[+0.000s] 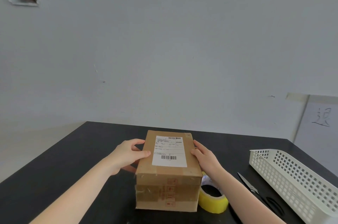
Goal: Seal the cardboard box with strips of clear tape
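Your left hand (130, 152) and right hand (204, 156) clasp the sides of the cardboard box (167, 170), at table centre. The tape roll (213, 199) at its 4 o'clock and the scissors (256, 191) at 3 o'clock lie untouched; fresh sealing seems not yet begun.

We see a brown box (167, 172) with a white barcoded label (170, 151), yellow tape roll (213, 199), white gridded basket (294, 179), black table (64, 165).
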The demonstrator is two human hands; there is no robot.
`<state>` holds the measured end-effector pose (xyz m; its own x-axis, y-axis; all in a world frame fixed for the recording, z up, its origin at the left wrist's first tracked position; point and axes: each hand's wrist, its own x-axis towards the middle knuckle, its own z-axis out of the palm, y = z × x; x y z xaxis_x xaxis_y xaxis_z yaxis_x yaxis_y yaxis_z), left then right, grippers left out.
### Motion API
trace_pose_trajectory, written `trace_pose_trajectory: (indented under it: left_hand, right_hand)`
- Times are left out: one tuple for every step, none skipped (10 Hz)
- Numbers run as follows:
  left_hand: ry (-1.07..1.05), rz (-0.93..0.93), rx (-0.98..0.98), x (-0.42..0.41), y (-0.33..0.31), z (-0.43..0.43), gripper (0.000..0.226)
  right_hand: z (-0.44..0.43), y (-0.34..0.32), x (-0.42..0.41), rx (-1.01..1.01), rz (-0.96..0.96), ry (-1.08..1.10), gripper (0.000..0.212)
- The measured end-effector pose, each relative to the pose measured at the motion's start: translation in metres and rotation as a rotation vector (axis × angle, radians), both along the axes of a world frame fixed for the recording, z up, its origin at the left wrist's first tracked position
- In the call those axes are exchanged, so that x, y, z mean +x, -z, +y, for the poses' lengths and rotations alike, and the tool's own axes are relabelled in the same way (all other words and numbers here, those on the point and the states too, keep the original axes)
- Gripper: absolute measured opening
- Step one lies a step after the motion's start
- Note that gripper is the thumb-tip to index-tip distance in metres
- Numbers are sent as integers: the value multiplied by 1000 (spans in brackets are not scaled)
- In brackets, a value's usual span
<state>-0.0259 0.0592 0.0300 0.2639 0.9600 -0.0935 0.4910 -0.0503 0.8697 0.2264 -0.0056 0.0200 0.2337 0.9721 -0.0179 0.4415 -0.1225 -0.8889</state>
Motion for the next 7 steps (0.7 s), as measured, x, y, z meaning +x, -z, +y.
trace_pose_trajectory:
  left_hand:
    - [5,-9,0,8,1,0,59]
    - [11,-11,-2,11,0,1,58]
    - [11,-2,-5,12,0,1,57]
    - [17,11,-15,11,-2,0,57]
    - [48,64,-14,10,-7,3,55]
    - [55,130,5,9,-15,8,48]
    - [-36,107,111,12,-23,21,33]
  right_hand:
    - [1,1,6,2,-2,10,45]
    - [3,2,9,14,0,7,43]
    - [4,3,10,24,8,3,42]
    - [5,5,10,23,12,9,43]
    - [9,7,13,21,-7,-8,46]
    - [9,2,16,13,-21,8,44]
    - [16,-5,23,74,-50,62,45]
